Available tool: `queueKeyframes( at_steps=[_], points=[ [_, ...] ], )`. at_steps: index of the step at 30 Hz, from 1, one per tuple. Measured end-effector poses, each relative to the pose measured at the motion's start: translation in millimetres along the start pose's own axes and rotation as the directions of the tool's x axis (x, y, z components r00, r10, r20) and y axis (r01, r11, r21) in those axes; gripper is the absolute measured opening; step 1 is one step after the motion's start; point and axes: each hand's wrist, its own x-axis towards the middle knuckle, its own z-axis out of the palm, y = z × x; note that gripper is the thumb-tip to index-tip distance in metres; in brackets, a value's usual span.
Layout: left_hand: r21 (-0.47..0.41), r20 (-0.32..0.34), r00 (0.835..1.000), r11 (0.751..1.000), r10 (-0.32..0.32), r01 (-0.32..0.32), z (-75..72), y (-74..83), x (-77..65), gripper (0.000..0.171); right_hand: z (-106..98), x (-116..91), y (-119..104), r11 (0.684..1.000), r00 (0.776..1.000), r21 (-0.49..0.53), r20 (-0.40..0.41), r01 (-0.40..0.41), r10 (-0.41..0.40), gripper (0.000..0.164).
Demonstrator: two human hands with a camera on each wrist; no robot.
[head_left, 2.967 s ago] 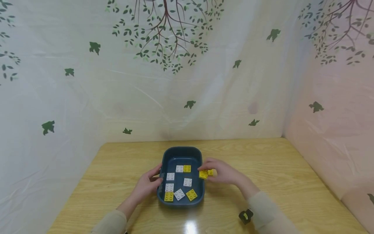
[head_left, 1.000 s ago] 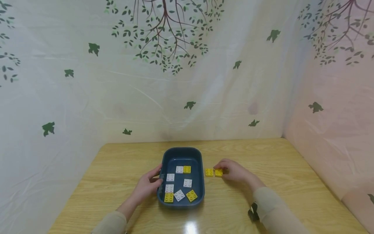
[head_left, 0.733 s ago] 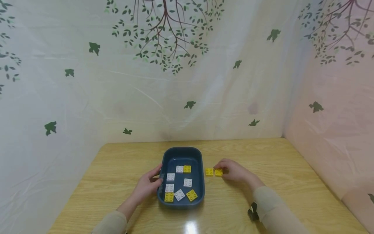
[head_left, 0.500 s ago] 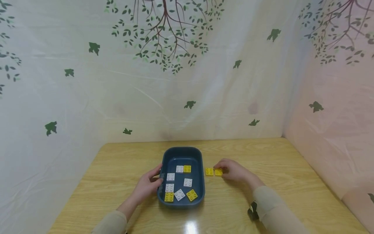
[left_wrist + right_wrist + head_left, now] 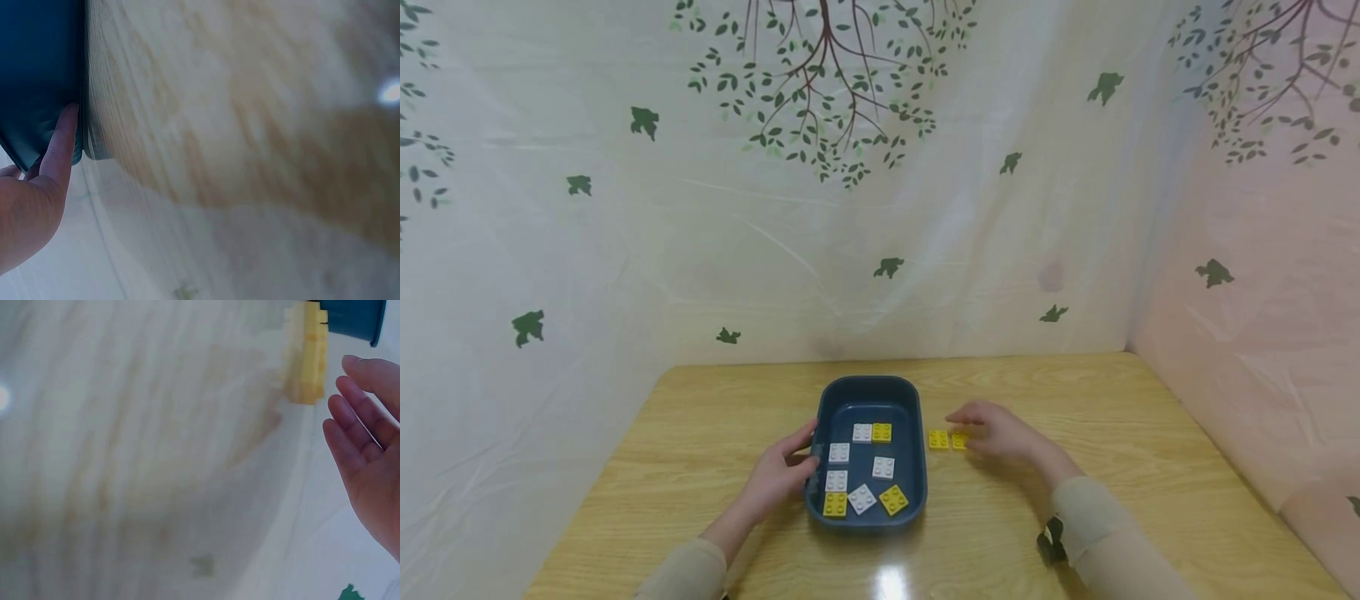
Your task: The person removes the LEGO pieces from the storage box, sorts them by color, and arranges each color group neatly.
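Observation:
My left hand (image 5: 777,477) holds the left wall of a dark blue tray (image 5: 868,411); in the left wrist view a finger lies along the tray's side (image 5: 37,75). Inside the tray lie several white and yellow square toy bricks, among them a lone white brick (image 5: 883,467) and a tilted yellow brick (image 5: 893,500). Two yellow bricks sit on the table right of the tray: one (image 5: 938,439) in full view, the other (image 5: 958,441) partly covered by my right hand (image 5: 1003,435). The right wrist view shows that hand's fingers spread loosely, apart from the yellow bricks (image 5: 312,356).
The wooden table (image 5: 1075,400) reaches back to a pale curtain (image 5: 775,250) printed with branches and leaves. A small dark device (image 5: 1051,540) is at the right wrist.
Two yellow bricks, held in my right hand over the tray's right edge, now rest on the table beside it. The right fingers have since loosened from the farther-right brick. My left hand stays put.

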Motion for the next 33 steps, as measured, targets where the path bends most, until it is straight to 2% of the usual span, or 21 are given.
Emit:
queueKeyframes(
  at_steps=[3,12,18,26,33],
  points=[
    [-0.005,0.000,1.000,1.000,0.001,-0.001,-0.9,0.1,0.3,0.060,-3,6,-9,0.998,0.999,-0.047,-0.023,0.042,-0.043,0.040],
    [-0.008,0.005,1.000,1.000,0.008,-0.008,-2.5,1.5,-0.3,0.060,-1,25,-44,0.993,0.993,-0.050,-0.048,0.107,-0.109,0.044],
    [-0.005,0.005,1.000,1.000,0.014,-0.014,-3.2,0.0,0.8,0.060,7,42,-70,0.992,0.992,0.017,-0.026,0.128,-0.127,0.049],
    [-0.002,0.006,1.000,1.000,0.015,-0.015,-3.6,-1.7,2.6,0.060,27,63,-92,0.994,0.994,-0.006,0.035,0.107,-0.106,0.054],
    [-0.002,0.014,1.000,1.000,0.009,-0.009,-3.1,-1.0,3.1,0.060,42,75,-107,0.999,0.998,0.041,0.054,0.026,-0.028,0.059]
  ],
)
